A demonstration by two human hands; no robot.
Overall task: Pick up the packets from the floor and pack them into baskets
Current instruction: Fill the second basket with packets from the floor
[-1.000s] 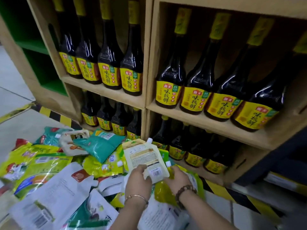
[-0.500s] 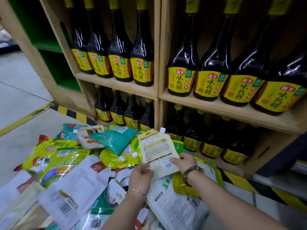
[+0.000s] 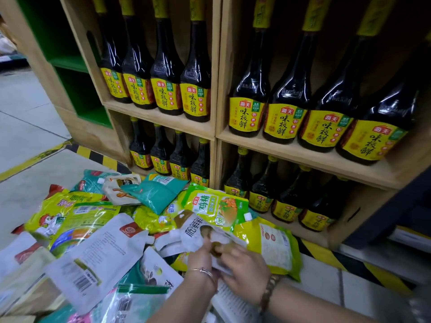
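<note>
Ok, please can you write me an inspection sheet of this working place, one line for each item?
Surface: grey floor, striped tape along the shelf foot.
Job's things: packets heaped on the floor; white packet in the hands; green packet and teal packet on the heap; no basket in view.
Clutter: nothing seen.
Grippers: left hand and right hand both pinch the white packet.
Cables: nothing seen.
Surroundings: wooden shelf with dark sauce bottles, yellow labels; green compartment at left.

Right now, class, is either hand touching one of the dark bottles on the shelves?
No: the left hand and right hand both grip a white packet, well apart from the bottles.
</note>
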